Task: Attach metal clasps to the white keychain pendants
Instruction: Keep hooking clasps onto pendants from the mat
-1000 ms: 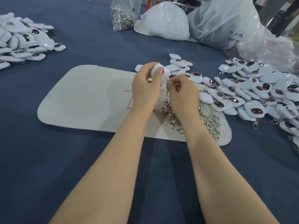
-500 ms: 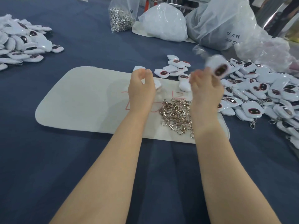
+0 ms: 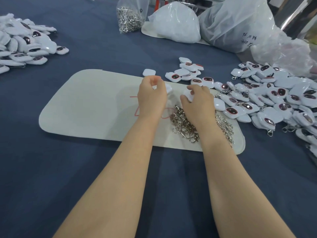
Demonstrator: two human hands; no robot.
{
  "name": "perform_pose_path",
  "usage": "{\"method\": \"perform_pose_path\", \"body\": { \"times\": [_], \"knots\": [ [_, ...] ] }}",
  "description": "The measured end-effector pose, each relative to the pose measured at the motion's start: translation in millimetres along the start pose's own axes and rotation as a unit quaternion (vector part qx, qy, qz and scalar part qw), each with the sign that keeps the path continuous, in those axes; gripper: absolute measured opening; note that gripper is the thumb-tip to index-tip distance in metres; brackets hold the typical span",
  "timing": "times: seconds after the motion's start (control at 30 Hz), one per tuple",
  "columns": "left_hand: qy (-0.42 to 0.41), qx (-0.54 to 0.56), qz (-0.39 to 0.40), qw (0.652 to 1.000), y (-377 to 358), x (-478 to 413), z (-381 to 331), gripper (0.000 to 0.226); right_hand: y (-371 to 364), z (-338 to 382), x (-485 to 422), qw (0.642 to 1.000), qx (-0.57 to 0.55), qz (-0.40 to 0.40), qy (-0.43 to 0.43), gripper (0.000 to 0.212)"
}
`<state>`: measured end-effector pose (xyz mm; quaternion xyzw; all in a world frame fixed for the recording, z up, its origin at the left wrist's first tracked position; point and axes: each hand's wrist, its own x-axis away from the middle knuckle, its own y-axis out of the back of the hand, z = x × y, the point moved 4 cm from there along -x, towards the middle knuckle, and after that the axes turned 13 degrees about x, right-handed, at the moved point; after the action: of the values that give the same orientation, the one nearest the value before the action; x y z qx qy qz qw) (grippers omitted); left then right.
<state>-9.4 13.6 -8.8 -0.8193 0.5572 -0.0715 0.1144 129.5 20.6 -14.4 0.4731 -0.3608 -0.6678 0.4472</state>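
My left hand (image 3: pixel 151 96) hovers over the white mat (image 3: pixel 89 103) and grips a white pendant (image 3: pixel 168 88) that peeks out past its fingers. My right hand (image 3: pixel 197 100) is just to its right, fingers curled round another white pendant (image 3: pixel 187 95). Below and between both hands lies a heap of metal clasps (image 3: pixel 186 125) on the mat. A large spread of white pendants with dark red windows (image 3: pixel 274 98) covers the cloth to the right, some with clasps on them.
A second pile of pendants (image 3: pixel 22 43) sits at the far left. At the back stand a clear bag of clasps (image 3: pixel 130 16), a white bag (image 3: pixel 176 23) and a big plastic bag (image 3: pixel 240 26). A lone pendant (image 3: pixel 148 72) lies above the mat.
My right hand, which flung a finished pendant up toward the right pile, has come back down left and taken a new pendant. My left hand stayed put with its pendant.
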Motion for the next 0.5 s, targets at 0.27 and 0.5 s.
{"method": "perform_pose_path", "body": {
  "times": [0.27,0.5],
  "knots": [
    [0.008,-0.01,0.011,1.0,-1,1,0,0.011,10,3,2,0.995,-0.083,-0.043,-0.025,0.024],
    [-0.049,-0.082,0.117,0.989,-16,12,-7,0.032,15,28,9,0.837,-0.535,0.039,-0.108,0.007]
  ]
}}
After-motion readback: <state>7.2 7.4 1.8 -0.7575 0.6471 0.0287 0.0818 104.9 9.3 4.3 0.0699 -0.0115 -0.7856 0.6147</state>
